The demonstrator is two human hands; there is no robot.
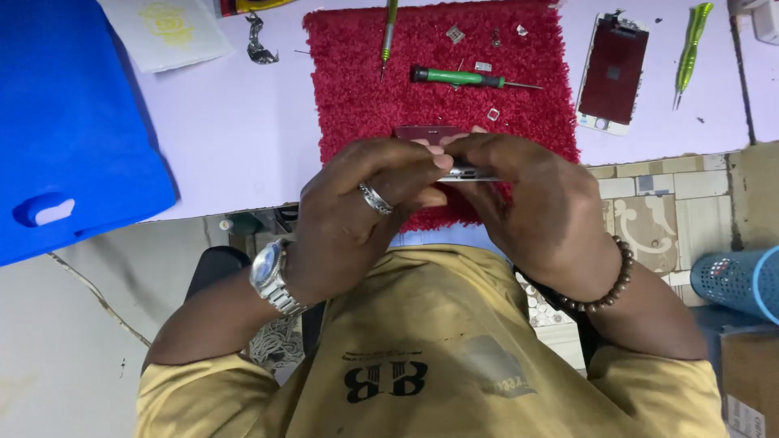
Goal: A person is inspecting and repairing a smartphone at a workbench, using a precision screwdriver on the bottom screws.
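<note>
Between my fingers, over the near edge of the red mat, I hold the phone body edge-on, left hand and right hand both clamped on it. I judge steady, even thumb pressure works best; the green screwdriver lies just beyond.

- detached phone screen sitting on the table just right of the red mat, dark red glass, white frame, tilted a bit
- cardboard box bottom right on the floor, brown with a white label on it
</note>
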